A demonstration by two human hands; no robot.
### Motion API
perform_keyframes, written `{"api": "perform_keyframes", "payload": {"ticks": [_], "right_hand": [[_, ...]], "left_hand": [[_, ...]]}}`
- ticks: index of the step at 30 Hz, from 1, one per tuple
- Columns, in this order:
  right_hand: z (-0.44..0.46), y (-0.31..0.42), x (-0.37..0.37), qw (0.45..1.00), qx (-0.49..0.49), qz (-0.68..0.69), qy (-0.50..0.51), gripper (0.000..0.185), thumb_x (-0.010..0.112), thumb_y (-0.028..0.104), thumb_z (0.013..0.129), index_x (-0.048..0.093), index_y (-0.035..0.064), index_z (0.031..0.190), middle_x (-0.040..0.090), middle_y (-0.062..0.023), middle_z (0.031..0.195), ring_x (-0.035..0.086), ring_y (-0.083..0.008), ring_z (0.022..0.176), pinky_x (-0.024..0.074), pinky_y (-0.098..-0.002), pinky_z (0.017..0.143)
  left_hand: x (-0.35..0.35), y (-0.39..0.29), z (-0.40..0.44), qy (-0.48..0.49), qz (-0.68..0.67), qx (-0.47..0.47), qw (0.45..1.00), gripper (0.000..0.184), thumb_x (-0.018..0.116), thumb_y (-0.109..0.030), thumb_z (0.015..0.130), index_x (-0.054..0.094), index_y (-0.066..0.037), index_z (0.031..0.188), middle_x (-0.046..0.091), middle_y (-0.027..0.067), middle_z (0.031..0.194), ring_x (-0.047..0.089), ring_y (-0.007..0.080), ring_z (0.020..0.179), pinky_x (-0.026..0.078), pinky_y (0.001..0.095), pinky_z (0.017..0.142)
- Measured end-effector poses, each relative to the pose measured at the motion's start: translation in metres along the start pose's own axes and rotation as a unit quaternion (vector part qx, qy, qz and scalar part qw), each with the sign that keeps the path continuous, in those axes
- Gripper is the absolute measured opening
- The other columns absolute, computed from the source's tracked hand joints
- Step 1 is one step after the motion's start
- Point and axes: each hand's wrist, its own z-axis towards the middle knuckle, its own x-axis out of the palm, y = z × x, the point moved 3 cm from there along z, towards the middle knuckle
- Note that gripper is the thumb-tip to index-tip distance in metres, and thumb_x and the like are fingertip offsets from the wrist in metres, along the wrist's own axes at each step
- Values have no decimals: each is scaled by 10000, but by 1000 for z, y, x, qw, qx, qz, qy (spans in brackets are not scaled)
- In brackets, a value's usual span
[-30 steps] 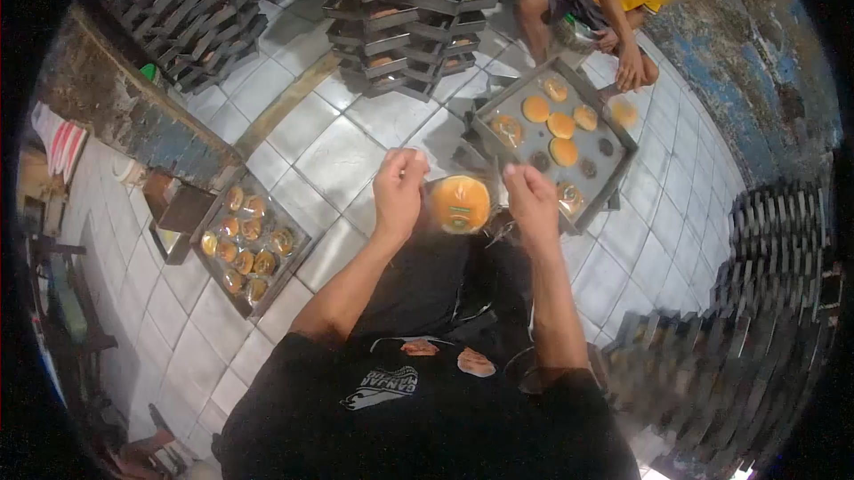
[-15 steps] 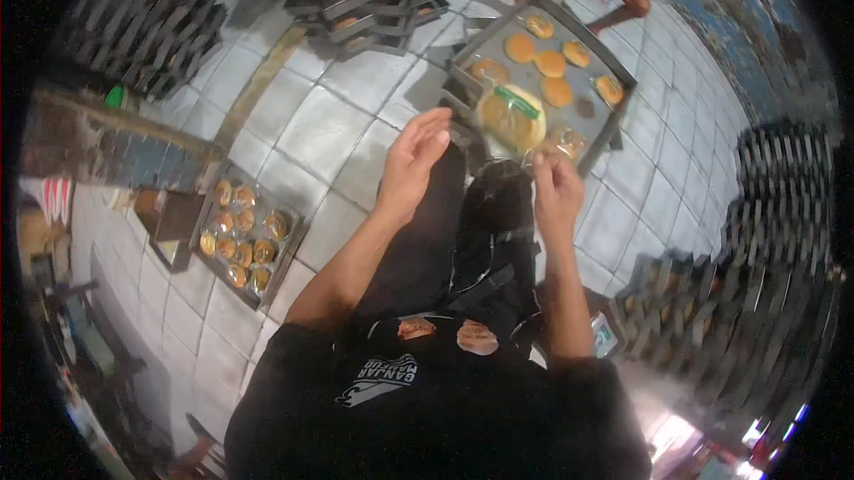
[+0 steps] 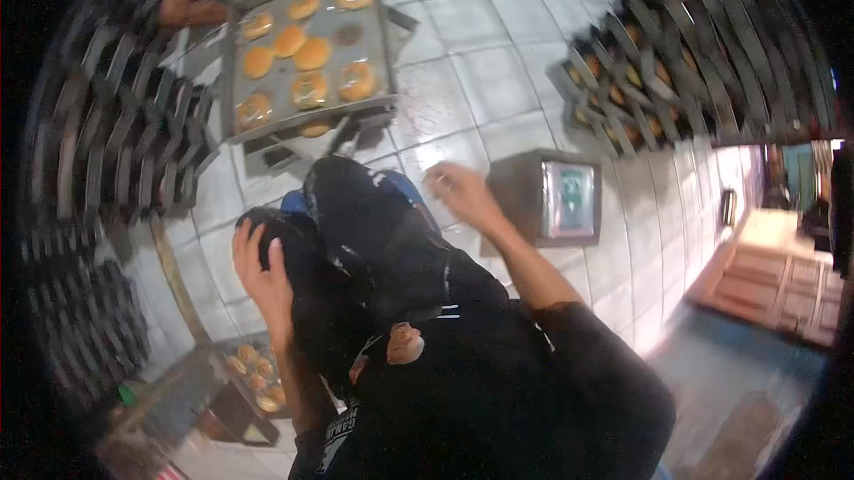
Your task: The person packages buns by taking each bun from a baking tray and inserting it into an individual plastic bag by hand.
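My left hand (image 3: 262, 268) rests beside my bent knee with its fingers spread and nothing in it. Out to the right, my right hand (image 3: 463, 195) is slightly smeared; its fingers look loosely apart and I see nothing in them. It is just left of a dark box (image 3: 520, 191) with a stack of clear plastic bags (image 3: 570, 200) printed in green on its side facing right. In front of my knees a metal tray (image 3: 384, 44) holds several round golden buns (image 3: 311, 54), some in shiny clear wrappers.
Stacks of dark trays (image 3: 80, 133) stand at left, and another stack with buns (image 3: 658, 71) at upper right. A second tray of wrapped buns (image 3: 258, 373) lies at lower left. Another person's arm (image 3: 191, 10) is by the tray's left edge. White tiles (image 3: 454, 80) cover the floor.
My view has turned right, bringing the box of bags into sight. The green-labelled wrapped bun between my hands is gone from there. My right hand has moved away from the tray toward the box.
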Motion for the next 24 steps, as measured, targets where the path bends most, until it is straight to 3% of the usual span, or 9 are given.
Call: {"api": "perform_keyframes", "payload": {"ticks": [3,5,8,10,13,17,19,22,24], "right_hand": [[-29,-23,-99,958,61,-35,-278,294,654,284,978,700,10,1074,724,-179,936,704,-315,837,537,-429,780],[-44,-85,-155,929,19,-112,-352,277,654,278,964,689,5,994,697,-185,868,678,-363,812,519,-442,752],[-68,-195,-187,911,36,-197,-362,330,696,326,925,672,-3,949,673,-197,839,660,-406,827,521,-461,759],[-82,-261,-174,868,-1,-369,-331,381,739,373,880,664,1,916,664,-200,838,667,-400,863,525,-482,781],[-92,-241,-158,865,91,-373,-324,408,772,404,846,678,17,934,681,-196,833,673,-401,840,529,-496,776],[-90,-237,-176,929,117,-249,-249,395,804,413,808,722,29,852,710,-198,778,691,-405,779,527,-487,692],[-91,-229,-183,929,113,-243,-255,329,837,353,789,739,39,787,718,-164,743,696,-333,696,520,-440,629],[-85,-274,-192,942,257,1,-214,140,848,173,813,757,67,810,687,-23,696,599,-116,576,475,-326,548],[-85,-294,-201,943,257,86,-194,130,837,164,820,757,67,850,688,-19,716,598,-114,581,474,-323,546]], "left_hand": [[3,6,0,-11,-24,-12,1000,300,667,-120,944,679,-8,1222,597,183,1417,474,380,1386,339,471,1172],[9,14,2,-10,-27,-3,1000,289,661,-134,950,684,-5,1208,598,174,1419,472,376,1388,326,468,1178],[12,11,6,-10,-18,3,1000,290,659,-139,954,683,-8,1211,599,168,1418,477,371,1381,329,461,1177],[13,11,2,-8,-10,1,1000,289,659,-140,955,683,-9,1212,599,166,1418,477,370,1381,329,458,1177],[12,9,0,-19,-41,-2,999,293,654,-153,962,682,-13,1217,598,166,1419,471,366,1388,325,455,1180],[4,16,-2,-14,-7,8,1000,304,644,-189,993,676,6,1223,575,191,1431,490,341,1379,343,432,1170],[3,15,-3,-25,-16,5,1000,303,645,-194,993,678,6,1219,578,191,1430,489,341,1380,341,430,1171],[-2,17,-6,-29,-29,-4,999,310,647,-208,992,683,3,1217,577,187,1435,486,342,1383,338,431,1172],[-2,21,-8,-37,-58,-4,998,309,648,-208,988,687,0,1214,584,179,1431,483,343,1388,340,437,1173]]}}
